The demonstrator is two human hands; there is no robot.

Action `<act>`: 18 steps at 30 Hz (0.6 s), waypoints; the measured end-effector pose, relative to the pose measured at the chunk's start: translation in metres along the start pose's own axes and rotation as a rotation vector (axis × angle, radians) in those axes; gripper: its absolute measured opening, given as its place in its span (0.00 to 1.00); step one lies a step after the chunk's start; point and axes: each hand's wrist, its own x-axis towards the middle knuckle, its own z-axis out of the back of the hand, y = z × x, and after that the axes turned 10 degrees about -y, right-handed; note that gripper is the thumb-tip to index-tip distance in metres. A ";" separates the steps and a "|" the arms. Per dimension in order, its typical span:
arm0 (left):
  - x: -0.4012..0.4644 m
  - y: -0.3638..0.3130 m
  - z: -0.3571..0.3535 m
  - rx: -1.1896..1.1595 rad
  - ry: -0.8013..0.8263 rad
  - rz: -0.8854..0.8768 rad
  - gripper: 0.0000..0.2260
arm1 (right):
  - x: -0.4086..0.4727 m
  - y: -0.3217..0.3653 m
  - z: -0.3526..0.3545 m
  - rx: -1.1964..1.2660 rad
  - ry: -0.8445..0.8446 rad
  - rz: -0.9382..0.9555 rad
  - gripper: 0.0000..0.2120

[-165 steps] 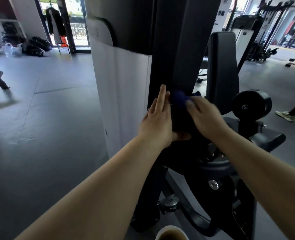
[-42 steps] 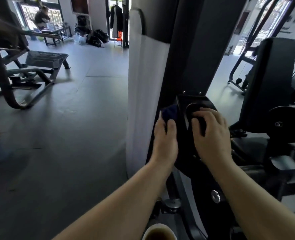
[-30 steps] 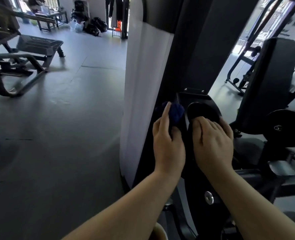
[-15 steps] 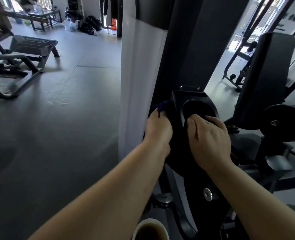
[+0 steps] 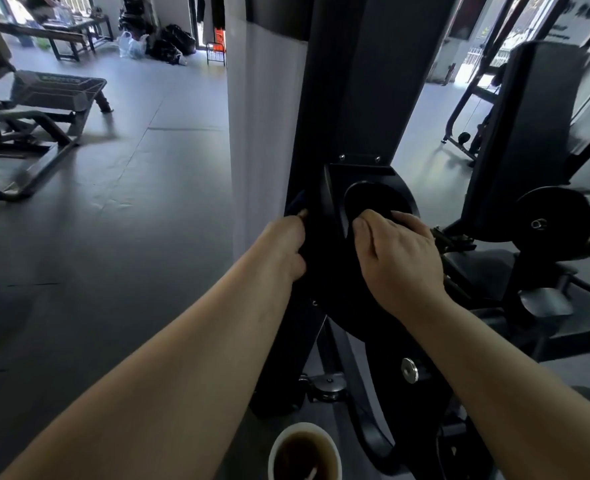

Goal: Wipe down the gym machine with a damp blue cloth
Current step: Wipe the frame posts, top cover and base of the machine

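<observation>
The gym machine's black upright column (image 5: 355,81) with a white side panel (image 5: 262,133) stands right in front of me. My left hand (image 5: 283,244) grips the blue cloth (image 5: 296,204) against the column's left edge. Only a dark blue scrap of cloth shows above my fingers. My right hand (image 5: 397,254) lies on the black housing (image 5: 331,192) bolted to the column, its fingers curled over the rim of the round recess (image 5: 373,199).
A paper cup of dark liquid (image 5: 304,452) stands on the floor below my arms. The machine's backrest (image 5: 528,133), roller pad (image 5: 560,220) and seat (image 5: 477,268) are at the right. A bench frame (image 5: 44,98) stands at the left, bags (image 5: 169,46) at the back.
My left hand has slid down the column's edge with the cloth, and less of the cloth shows. My right hand has stayed on the housing.
</observation>
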 end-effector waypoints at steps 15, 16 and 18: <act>-0.035 0.068 0.000 -0.235 -0.036 0.016 0.08 | 0.002 -0.020 0.013 0.344 0.067 0.050 0.10; -0.042 0.074 0.003 -0.290 -0.005 0.022 0.08 | 0.001 -0.021 0.016 0.422 0.059 0.020 0.09; -0.040 0.075 0.002 -0.397 0.029 0.030 0.08 | -0.004 -0.022 0.024 0.644 -0.014 -0.120 0.12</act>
